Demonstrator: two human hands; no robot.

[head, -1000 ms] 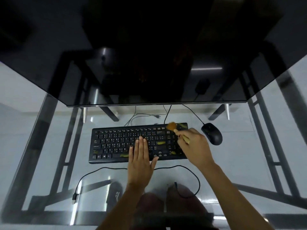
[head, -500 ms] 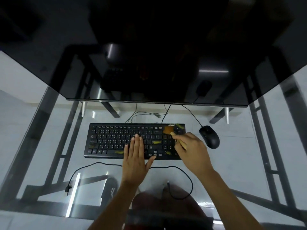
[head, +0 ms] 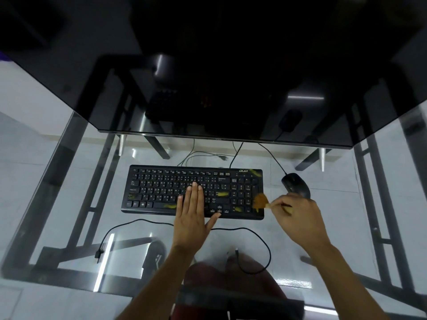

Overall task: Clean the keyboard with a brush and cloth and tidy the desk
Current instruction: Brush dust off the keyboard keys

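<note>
A black keyboard point(head: 161, 190) lies on the glass desk point(head: 323, 239), with several yellow-green scraps scattered on its keys. My left hand point(head: 193, 213) rests flat on the keyboard's middle, fingers together and pointing away. My right hand point(head: 298, 218) is off the keyboard's right end, pinching the handle of a small brush point(head: 261, 201). The brush's brown bristles touch the keyboard's lower right corner, over the number pad. No cloth is in view.
A black mouse point(head: 294, 184) sits right of the keyboard, just beyond my right hand. A large dark monitor point(head: 219, 77) hangs over the back of the desk. A loose black cable point(head: 254, 234) loops in front of the keyboard. Metal desk legs show through the glass.
My right hand has swept the brush from the keyboard's top right corner down to its lower right corner and moved right, off the keyboard. My left hand has stayed flat on the keys.
</note>
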